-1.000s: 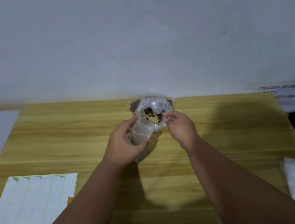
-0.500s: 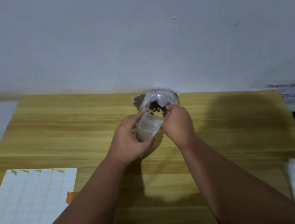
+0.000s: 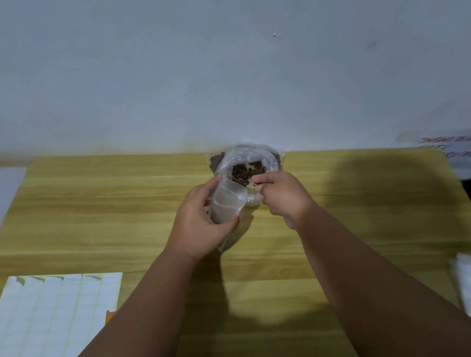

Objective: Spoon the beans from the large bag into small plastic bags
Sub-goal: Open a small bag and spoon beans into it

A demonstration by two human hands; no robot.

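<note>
Wooden table [image 3: 305, 260] first: our left hand [image 3: 198, 222] grips the small bag [image 3: 227, 201], open. Our right hand [image 3: 285, 198] curls at the big bag [image 3: 255, 156] by the wall; we cannot tell what it holds. Its beans [image 3: 243, 174] could spill if the small bag tips.

Plain indoor workspace, wooden table [image 3: 106, 201] against white wall [image 3: 204, 42], label sheet [image 3: 48, 321], handwritten notice [image 3: 458, 143]

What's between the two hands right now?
Head view: the small bag, gripped by the left hand, fills most of the gap to the right hand; the large bag with beans sits just behind.
</note>
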